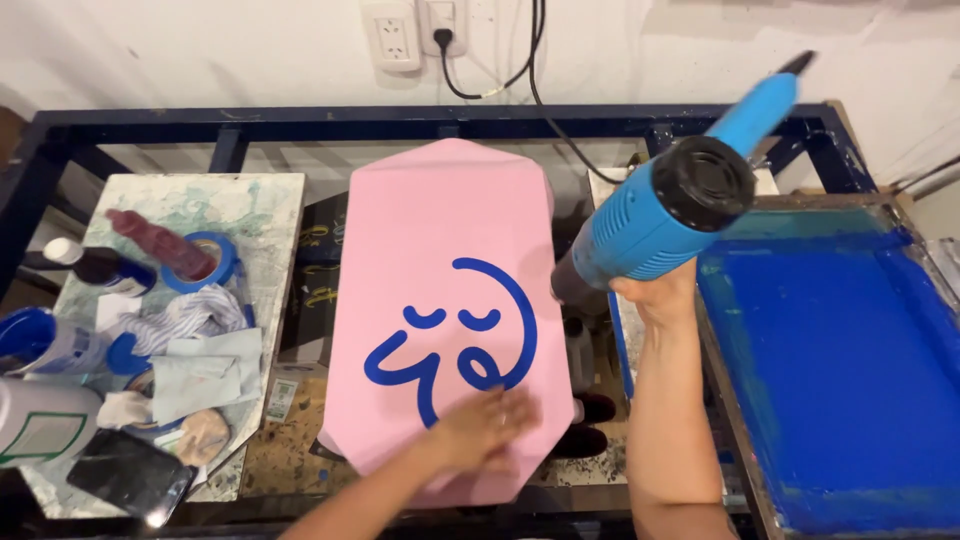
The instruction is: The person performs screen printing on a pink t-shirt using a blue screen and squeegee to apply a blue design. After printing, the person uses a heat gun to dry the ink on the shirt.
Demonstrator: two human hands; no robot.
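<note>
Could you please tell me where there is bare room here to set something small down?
The upper pink fabric, above the blue printed face, is bare. The left board is crowded except its top strip beyond the tape roll. The left hand covers the fabric's lower edge.

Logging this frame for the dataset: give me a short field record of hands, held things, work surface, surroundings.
left hand: left hand flat on the pink fabric, beside the lower edge of the blue line print
right hand: right hand shut on the blue heat gun, raised, nozzle aimed down-left at the fabric
fabric: stretched over a platen, print shows a face
right side: screen frame coated in blue ink
left side: board with blue tape roll, rags, bottles, dark phone
wall: socket with black cable plugged in
</note>
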